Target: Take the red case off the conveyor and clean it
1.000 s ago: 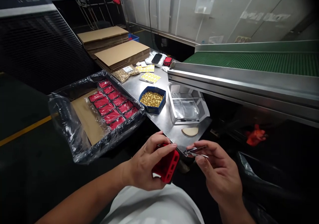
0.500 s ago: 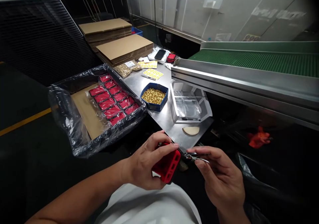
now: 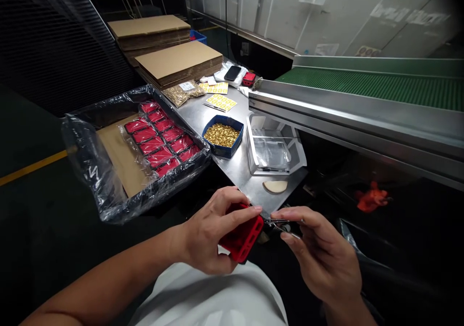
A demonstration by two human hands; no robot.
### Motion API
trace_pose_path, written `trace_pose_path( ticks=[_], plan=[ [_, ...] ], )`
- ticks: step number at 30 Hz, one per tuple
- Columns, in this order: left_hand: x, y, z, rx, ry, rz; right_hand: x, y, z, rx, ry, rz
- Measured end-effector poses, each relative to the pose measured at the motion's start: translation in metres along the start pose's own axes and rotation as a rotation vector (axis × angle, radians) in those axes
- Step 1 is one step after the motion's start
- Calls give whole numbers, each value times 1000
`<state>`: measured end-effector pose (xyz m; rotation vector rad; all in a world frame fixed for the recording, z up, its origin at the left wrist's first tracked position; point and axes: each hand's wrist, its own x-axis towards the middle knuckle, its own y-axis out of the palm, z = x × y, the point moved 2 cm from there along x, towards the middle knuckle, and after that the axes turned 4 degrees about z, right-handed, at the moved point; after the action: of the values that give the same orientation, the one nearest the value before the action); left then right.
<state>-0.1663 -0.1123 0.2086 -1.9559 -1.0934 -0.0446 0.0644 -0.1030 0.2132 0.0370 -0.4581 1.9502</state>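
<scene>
My left hand [image 3: 213,234] is wrapped round a red phone case [image 3: 244,239], a hollow shell with cutouts along its edge. The case is tilted, its edge towards my right hand. Between the thumb and fingers of my right hand [image 3: 322,253] is a small metal nail clipper [image 3: 281,223]. Its jaw end is at the upper right edge of the case; whether it touches cannot be made out. Beyond the hands, a blue tray [image 3: 224,150] of small gold-coloured pieces stands on the metal table [image 3: 235,171].
To the left, a plastic-lined box [image 3: 119,212] holds several red cases in clear bags. A white bin [image 3: 252,147] and a pale half-round piece [image 3: 275,186] are on the table. Cardboard stacks [image 3: 181,63] stand behind. A green conveyor [image 3: 362,87] runs along the right.
The nail clipper has moved a little left, closer to the case edge. My left hand still holds the case. The whole view has shifted slightly.
</scene>
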Motion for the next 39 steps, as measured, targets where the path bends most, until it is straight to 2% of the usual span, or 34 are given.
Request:
trace_pose_path(
  ticks=[13,15,18,20,23,26,29,31,33,39],
  plan=[
    [-1,2,0,9,0,21,1,-6,2,-53,-36,98],
    [0,2,0,-1,-4,22,1,-6,5,-40,-6,42],
    [-1,4,2,-12,-19,36,-2,-6,3,8,117,-144],
    [-5,8,6,-39,-70,64,-5,-4,-12,67,229,-289],
    [-18,19,14,-133,-233,91,-15,8,-63,133,383,-419],
    [-38,35,26,-291,-447,138,-29,24,-128,93,477,-449],
    [-58,49,41,-402,-685,225,-44,34,-173,-140,484,-432],
    [-69,56,49,-394,-730,250,-52,34,-185,-353,449,-419],
    [-76,61,56,-359,-730,249,-57,29,-190,-464,432,-406],
    [-92,69,61,-413,-787,321,-54,4,-182,-422,512,-324]
  ],
)
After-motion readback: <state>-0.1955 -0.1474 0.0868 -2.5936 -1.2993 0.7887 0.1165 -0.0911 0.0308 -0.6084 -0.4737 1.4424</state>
